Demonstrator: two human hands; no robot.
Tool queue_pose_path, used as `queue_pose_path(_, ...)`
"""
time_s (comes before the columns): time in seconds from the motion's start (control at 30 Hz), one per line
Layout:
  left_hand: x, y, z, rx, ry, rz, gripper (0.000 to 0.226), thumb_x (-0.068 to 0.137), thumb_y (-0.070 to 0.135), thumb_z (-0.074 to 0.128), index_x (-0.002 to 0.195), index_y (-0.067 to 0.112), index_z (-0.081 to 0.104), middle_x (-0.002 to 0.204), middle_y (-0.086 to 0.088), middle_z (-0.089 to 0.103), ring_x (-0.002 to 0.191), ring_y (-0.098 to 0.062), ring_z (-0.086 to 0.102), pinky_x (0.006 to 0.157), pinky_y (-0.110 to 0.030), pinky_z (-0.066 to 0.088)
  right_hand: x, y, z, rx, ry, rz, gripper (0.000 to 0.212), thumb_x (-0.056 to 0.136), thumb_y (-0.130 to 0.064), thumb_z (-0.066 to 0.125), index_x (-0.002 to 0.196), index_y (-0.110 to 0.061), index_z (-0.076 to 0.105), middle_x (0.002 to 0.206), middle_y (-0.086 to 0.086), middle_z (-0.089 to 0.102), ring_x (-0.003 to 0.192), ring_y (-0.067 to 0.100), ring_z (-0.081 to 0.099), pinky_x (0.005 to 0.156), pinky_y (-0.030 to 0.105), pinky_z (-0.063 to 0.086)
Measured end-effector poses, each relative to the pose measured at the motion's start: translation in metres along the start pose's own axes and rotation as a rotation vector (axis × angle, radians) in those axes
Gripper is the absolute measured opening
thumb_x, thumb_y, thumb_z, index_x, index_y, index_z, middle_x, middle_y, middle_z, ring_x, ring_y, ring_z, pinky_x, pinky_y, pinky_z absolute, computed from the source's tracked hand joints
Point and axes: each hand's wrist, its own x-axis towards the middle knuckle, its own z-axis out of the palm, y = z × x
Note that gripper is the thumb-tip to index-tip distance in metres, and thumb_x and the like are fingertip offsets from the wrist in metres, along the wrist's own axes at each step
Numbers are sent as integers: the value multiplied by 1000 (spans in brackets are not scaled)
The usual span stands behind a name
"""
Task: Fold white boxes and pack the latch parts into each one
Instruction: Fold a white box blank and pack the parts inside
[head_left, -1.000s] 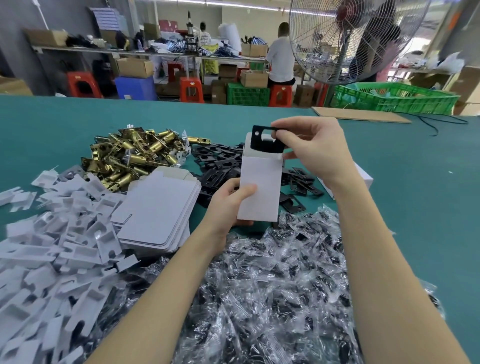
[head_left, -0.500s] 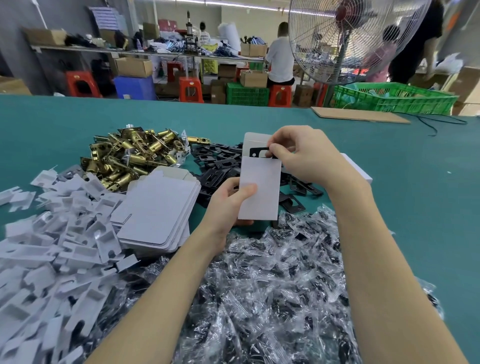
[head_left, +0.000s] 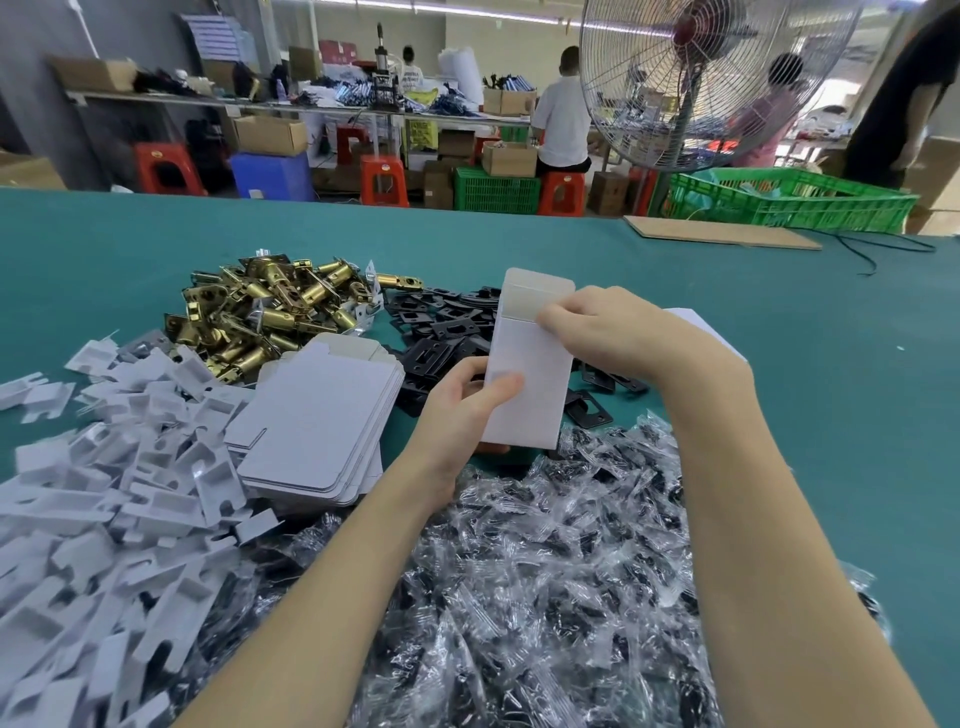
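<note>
I hold an upright white box (head_left: 527, 374) above the green table (head_left: 831, 374). My left hand (head_left: 462, 410) grips its lower part, thumb on the front face. My right hand (head_left: 613, 332) pinches the box's top right edge beside the raised lid flap. No black plate shows at the opening. Brass latch bodies (head_left: 270, 312) lie piled at the far left, black strike plates (head_left: 447, 338) behind the box, flat white box blanks (head_left: 317, 415) stacked to the left, white card inserts (head_left: 104, 493) heaped at the left, and clear bagged screw packets (head_left: 545, 571) in front.
A finished white box (head_left: 706, 327) lies behind my right wrist. A cardboard sheet (head_left: 722, 234) and a green crate (head_left: 789, 200) sit at the table's far edge, with a standing fan (head_left: 711, 78) behind. People work at benches in the background.
My right hand pushed the black plate down into the open box until it disappeared inside. That hand now rests at the box's top edge. The left hand kept its grip.
</note>
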Motion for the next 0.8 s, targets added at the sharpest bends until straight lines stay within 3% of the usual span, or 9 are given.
queue_pose_path(0.07, 0, 0, 0, 7, -6, 4, 20, 95, 29, 69, 113, 22, 66, 93, 10, 75, 78, -3, 71, 59, -23, 56, -1, 0, 0, 17, -22, 27, 47, 103, -52, 36, 69, -21, 46, 82, 3, 58, 82, 27, 56, 67, 39, 38)
queue_pose_path(0.17, -1, -1, 0, 18, -13, 6, 20, 95, 29, 69, 113, 22, 65, 96, 9, 75, 79, -3, 71, 60, -24, 56, -1, 0, -1, 33, -57, 39, 47, 100, -69, 33, 74, -35, 52, 92, -5, 57, 98, 25, 54, 78, 38, 37)
queue_pose_path(0.33, -1, 0, 0, 18, -21, 4, 23, 94, 30, 70, 115, 22, 65, 103, 4, 74, 86, -8, 71, 60, -24, 56, -3, 0, -3, 51, -47, 37, 48, 100, -71, 31, 71, -37, 47, 94, -3, 57, 96, 24, 54, 73, 36, 35)
queue_pose_path(0.4, -2, 1, 0, 19, -35, 10, 30, 88, 35, 74, 114, 22, 66, 103, 3, 74, 87, -9, 71, 60, -24, 55, -3, 1, -4, 54, -67, 44, 53, 99, -73, 30, 82, -31, 56, 97, -2, 63, 93, 19, 57, 73, 36, 38)
queue_pose_path(0.5, -3, 1, 1, 42, -63, 16, 40, 76, 43, 71, 111, 24, 67, 99, 5, 74, 88, -10, 71, 67, -27, 57, -5, 1, -5, 83, -125, 87, 59, 94, -79, 33, 106, -30, 64, 108, -1, 70, 95, 14, 62, 89, 42, 44)
queue_pose_path(0.6, -2, 0, 1, 49, -92, 30, 35, 77, 41, 72, 108, 26, 68, 96, 6, 75, 90, -13, 71, 76, -32, 57, -7, 1, -4, 99, -164, 105, 64, 90, -82, 40, 107, -27, 68, 105, -6, 72, 90, 12, 70, 98, 45, 45)
queue_pose_path(0.73, -2, -2, 1, 42, -101, 46, 34, 77, 41, 73, 108, 26, 68, 96, 3, 75, 90, -14, 71, 77, -31, 57, -9, 0, -7, 124, -212, 99, 70, 88, -84, 41, 111, -24, 69, 105, -6, 74, 85, 11, 75, 96, 44, 44)
queue_pose_path(0.8, -3, -1, 1, 38, -99, 50, 34, 78, 41, 72, 108, 26, 68, 97, 4, 75, 90, -12, 71, 72, -27, 57, -8, 1, -7, 102, -198, 63, 63, 89, -80, 46, 100, -22, 69, 93, -8, 73, 77, 8, 71, 80, 36, 46)
